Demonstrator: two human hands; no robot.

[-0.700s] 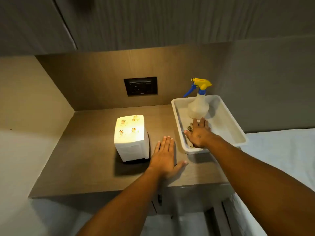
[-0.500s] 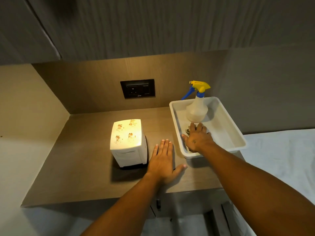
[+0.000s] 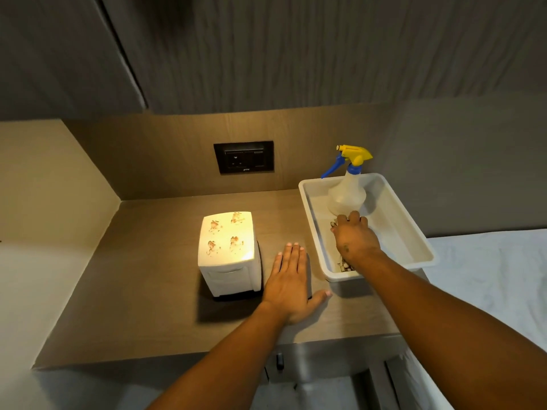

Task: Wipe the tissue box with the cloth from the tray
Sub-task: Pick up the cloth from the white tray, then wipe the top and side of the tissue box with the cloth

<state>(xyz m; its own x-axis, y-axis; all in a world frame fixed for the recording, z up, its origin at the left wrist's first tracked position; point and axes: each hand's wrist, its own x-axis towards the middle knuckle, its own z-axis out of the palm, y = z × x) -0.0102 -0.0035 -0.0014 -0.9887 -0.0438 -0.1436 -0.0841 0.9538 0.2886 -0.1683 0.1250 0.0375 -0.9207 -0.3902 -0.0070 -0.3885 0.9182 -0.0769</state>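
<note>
A white tissue box [image 3: 228,241] with small floral prints on top stands upright on the wooden counter [image 3: 148,276]. To its right sits a white tray [image 3: 396,232]. A patterned cloth [image 3: 344,266] lies along the tray's left side, mostly hidden under my right hand [image 3: 353,238]. That hand is inside the tray with its fingers curled down onto the cloth. My left hand [image 3: 288,285] rests flat, palm down, on the counter between the box and the tray, holding nothing.
A spray bottle [image 3: 346,193] with a yellow and blue trigger stands at the tray's far end, just beyond my right fingers. A black wall socket [image 3: 244,156] is on the back panel. A white bed sheet [image 3: 488,276] lies at the right. Cabinets hang overhead.
My right hand's fingers have bent from flat to curled over the cloth in the tray. My left hand stays flat on the counter. The view has tilted slightly.
</note>
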